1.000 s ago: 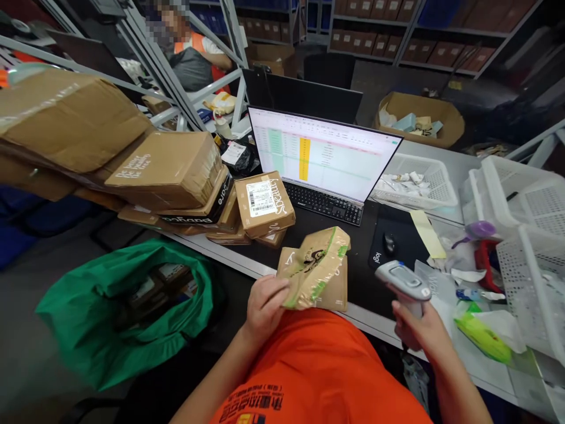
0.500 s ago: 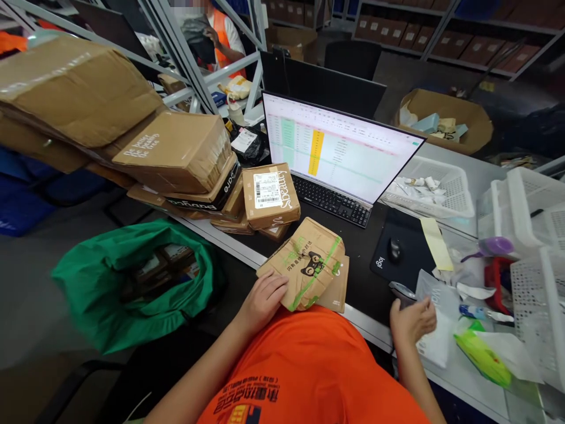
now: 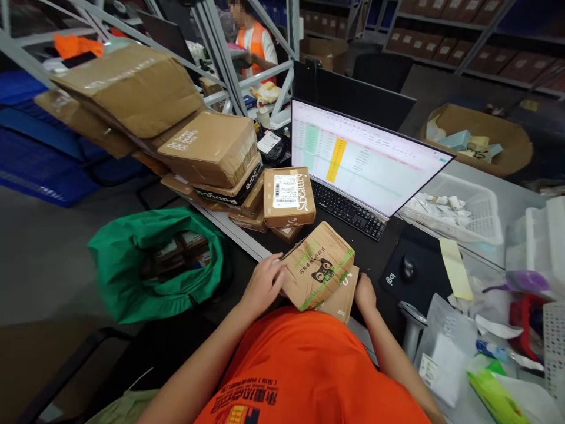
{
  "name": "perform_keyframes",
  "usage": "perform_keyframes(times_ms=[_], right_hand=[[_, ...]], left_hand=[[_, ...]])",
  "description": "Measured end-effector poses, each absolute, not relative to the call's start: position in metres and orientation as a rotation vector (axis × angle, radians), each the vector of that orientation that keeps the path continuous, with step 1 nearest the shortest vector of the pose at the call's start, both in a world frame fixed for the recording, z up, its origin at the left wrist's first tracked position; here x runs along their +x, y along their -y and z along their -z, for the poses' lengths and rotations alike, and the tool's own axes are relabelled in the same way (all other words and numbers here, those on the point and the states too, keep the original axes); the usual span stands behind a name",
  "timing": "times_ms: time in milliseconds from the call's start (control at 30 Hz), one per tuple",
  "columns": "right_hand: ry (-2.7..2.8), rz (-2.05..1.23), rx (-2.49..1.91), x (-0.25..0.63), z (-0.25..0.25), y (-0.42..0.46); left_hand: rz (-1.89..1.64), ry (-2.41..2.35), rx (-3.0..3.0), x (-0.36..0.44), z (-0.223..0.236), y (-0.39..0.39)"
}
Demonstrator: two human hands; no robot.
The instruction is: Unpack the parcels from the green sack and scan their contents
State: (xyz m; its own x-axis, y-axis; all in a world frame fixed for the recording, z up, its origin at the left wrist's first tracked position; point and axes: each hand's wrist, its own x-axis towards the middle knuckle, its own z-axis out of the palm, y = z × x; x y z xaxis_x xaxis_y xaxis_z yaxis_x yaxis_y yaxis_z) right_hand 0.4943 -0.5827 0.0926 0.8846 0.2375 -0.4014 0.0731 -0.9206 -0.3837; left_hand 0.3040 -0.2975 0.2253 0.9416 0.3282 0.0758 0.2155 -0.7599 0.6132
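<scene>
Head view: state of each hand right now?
Left hand: partly curled at left edge of printed package; firm grip can't be told.
Right hand: at right edge of lower box, partly hidden; grip can't be told.

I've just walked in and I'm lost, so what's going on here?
A person has their left hand on the left edge of a taped parcel, which lies over a box; their right hand is at that box's right edge. A scanner sits to the right, in neither hand. More boxes are piled on the left, near a green bag.
</scene>
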Motion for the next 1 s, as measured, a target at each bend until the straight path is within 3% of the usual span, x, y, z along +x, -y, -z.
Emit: perform_keyframes(times_ms=[100,267,533,767,1000], right_hand=[[0.266,-0.635,-2.676,0.495,-0.094,0.584],[0.306,-0.526,-2.641,0.5,-0.113,0.587],[0.667,0.068,-2.305,0.509,-0.222,0.543],[0.7,-0.255,-2.657,0.517,-0.245,0.417],[0.565,-0.122,-2.521,0.499,-0.257,0.428]], left_hand=[[-0.052,-0.659,2.335,0.34,-0.218,0.277],[0.173,-0.551,2.207,0.382,-0.199,0.258],[0.11,-0.552,2.165,0.375,-0.194,0.262],[-0.01,-0.626,2.214,0.36,-0.201,0.291],[-0.087,-0.559,2.036,0.344,-0.216,0.321]])
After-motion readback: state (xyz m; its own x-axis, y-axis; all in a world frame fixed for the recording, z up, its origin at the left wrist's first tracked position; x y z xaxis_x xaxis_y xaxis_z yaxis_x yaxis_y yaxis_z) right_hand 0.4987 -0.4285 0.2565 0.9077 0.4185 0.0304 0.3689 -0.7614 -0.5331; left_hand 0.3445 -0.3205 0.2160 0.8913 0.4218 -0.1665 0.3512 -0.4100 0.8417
